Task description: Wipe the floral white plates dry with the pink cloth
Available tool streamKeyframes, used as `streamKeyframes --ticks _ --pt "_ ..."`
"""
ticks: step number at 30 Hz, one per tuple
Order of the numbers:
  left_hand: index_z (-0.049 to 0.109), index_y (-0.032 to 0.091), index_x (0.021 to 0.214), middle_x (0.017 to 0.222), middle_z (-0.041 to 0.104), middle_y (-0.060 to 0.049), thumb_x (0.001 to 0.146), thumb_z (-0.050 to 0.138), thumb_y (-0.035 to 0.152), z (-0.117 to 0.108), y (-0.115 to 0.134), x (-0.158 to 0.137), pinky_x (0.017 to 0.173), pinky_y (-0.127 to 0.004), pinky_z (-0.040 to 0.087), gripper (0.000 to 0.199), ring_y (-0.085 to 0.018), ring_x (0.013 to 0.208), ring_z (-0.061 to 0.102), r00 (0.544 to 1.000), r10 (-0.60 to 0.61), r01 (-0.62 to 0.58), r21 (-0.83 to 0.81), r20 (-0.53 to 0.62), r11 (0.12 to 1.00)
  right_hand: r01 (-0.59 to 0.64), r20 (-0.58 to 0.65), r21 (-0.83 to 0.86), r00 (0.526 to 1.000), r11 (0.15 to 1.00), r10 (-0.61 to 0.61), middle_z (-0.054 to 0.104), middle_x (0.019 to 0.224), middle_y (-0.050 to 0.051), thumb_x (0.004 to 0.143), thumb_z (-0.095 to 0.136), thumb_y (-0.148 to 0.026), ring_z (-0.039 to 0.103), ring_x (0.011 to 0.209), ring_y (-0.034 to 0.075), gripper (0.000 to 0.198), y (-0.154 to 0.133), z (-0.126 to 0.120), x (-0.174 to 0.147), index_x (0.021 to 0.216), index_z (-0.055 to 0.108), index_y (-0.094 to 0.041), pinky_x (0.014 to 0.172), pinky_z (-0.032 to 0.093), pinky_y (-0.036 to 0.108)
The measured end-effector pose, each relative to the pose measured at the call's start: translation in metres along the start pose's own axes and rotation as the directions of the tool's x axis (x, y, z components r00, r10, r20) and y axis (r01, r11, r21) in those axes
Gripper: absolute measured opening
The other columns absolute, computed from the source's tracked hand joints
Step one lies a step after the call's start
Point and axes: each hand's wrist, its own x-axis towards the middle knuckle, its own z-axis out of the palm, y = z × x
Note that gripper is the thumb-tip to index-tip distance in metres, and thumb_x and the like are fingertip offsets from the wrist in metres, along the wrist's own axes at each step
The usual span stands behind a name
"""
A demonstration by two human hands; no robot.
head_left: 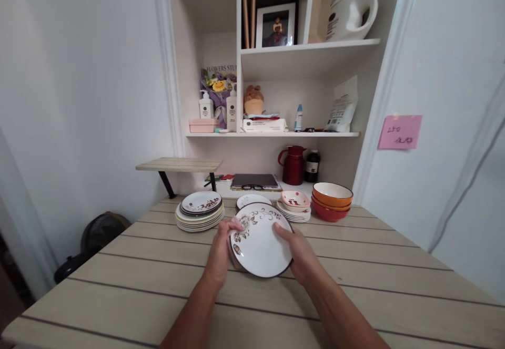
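Observation:
A white plate [262,244] with a brown flower pattern and a dark rim is tilted up in front of me, above the table. My left hand [223,246] grips its left edge, with the fingers curled over the rim. On the right edge, my right hand [298,249] has its thumb on the plate's face and its fingers behind. Just beyond it lies another white plate [253,199], partly hidden by the held one. What lies under the held plate is mostly covered.
A stack of plates [200,217] stands at the left. Small dishes [295,204] and stacked orange and red bowls [332,202] stand at the right. Behind are a laptop [254,181], a red jug [292,165] and a small raised wooden shelf [179,164].

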Motion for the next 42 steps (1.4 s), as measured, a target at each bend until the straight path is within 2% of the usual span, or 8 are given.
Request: streamKeyframes --ticks 2,6,9,17,26,34,39,42 --pt "0.064 0.017 0.070 0.093 0.067 -0.007 0.077 0.043 0.076 -0.001 0.002 0.001 0.086 -0.034 0.048 0.063 -0.024 0.097 0.061 1.000 0.009 -0.008 -0.060 0.025 0.998 0.002 0.012 -0.006 1.000 1.000 -0.002 0.077 0.083 0.014 0.071 0.073 -0.031 0.073 0.069 0.027 0.043 -0.002 0.000 -0.001 0.106 0.063 -0.010 0.068 0.059 0.038" --pt "0.062 0.022 0.097 0.096 0.067 -0.002 0.071 0.072 0.051 -0.003 -0.001 0.004 0.083 -0.031 0.048 0.040 -0.020 0.092 0.062 0.999 0.010 -0.012 -0.033 -0.054 0.999 0.024 0.000 -0.038 1.000 0.999 -0.024 0.077 0.084 0.013 0.071 0.073 -0.030 0.072 0.069 0.026 0.038 -0.006 -0.001 -0.001 0.103 0.065 -0.011 0.067 0.058 0.037" --pt "0.057 0.026 0.115 0.109 0.066 -0.003 0.062 0.081 0.032 -0.001 -0.007 0.003 0.083 -0.029 0.048 0.058 -0.019 0.093 0.062 0.999 -0.003 0.006 0.086 -0.039 0.996 0.021 -0.011 -0.069 1.000 0.997 -0.022 0.077 0.082 0.012 0.071 0.072 -0.030 0.072 0.067 0.025 0.035 -0.009 -0.003 -0.001 0.100 0.066 -0.011 0.065 0.058 0.036" --pt "0.066 0.021 0.099 0.094 0.070 -0.003 0.064 0.078 0.031 0.004 -0.013 0.002 0.081 -0.029 0.047 0.039 -0.020 0.088 0.062 0.984 0.084 -0.043 0.248 -0.157 0.968 0.009 -0.044 -0.054 0.999 0.998 -0.012 0.076 0.079 0.013 0.071 0.071 -0.026 0.071 0.065 0.026 0.034 -0.012 -0.005 0.001 0.100 0.064 -0.010 0.063 0.057 0.037" --pt "0.065 0.026 0.103 0.108 0.068 -0.002 0.074 0.069 0.032 0.009 -0.024 0.000 0.089 -0.028 0.046 0.030 -0.020 0.102 0.061 0.928 0.243 -0.149 0.317 -0.281 0.937 0.015 -0.046 -0.010 0.999 1.000 -0.015 0.077 0.078 0.012 0.071 0.072 -0.027 0.072 0.065 0.026 0.038 -0.013 0.001 -0.004 0.104 0.063 -0.011 0.066 0.058 0.039" --pt "0.061 0.022 0.099 0.096 0.072 -0.006 0.068 0.076 0.041 0.003 -0.025 0.006 0.079 -0.035 0.053 0.039 -0.022 0.089 0.067 0.971 -0.052 0.020 -0.139 -0.235 0.990 0.006 -0.082 0.009 0.997 1.000 -0.005 0.076 0.073 0.013 0.072 0.071 -0.026 0.071 0.063 0.026 0.033 -0.009 -0.006 0.007 0.099 0.064 -0.010 0.061 0.057 0.036" --pt "0.059 0.026 0.095 0.090 0.070 0.002 0.071 0.074 0.038 -0.017 -0.009 0.018 0.084 -0.028 0.050 0.030 -0.016 0.090 0.065 0.898 0.053 -0.131 -0.149 -0.437 0.980 0.044 -0.139 -0.011 0.989 0.999 -0.045 0.076 0.072 0.011 0.071 0.071 -0.026 0.071 0.063 0.026 0.032 -0.013 -0.018 0.015 0.098 0.064 -0.011 0.061 0.056 0.036" --pt "0.061 0.025 0.098 0.095 0.070 0.001 0.071 0.074 0.039 -0.018 0.000 0.019 0.085 -0.027 0.049 0.033 -0.015 0.092 0.064 0.907 0.109 -0.179 -0.140 -0.406 0.974 0.025 -0.115 -0.041 0.993 0.999 -0.030 0.076 0.074 0.011 0.071 0.070 -0.025 0.071 0.063 0.026 0.033 -0.013 -0.019 0.014 0.101 0.063 -0.011 0.062 0.057 0.037"
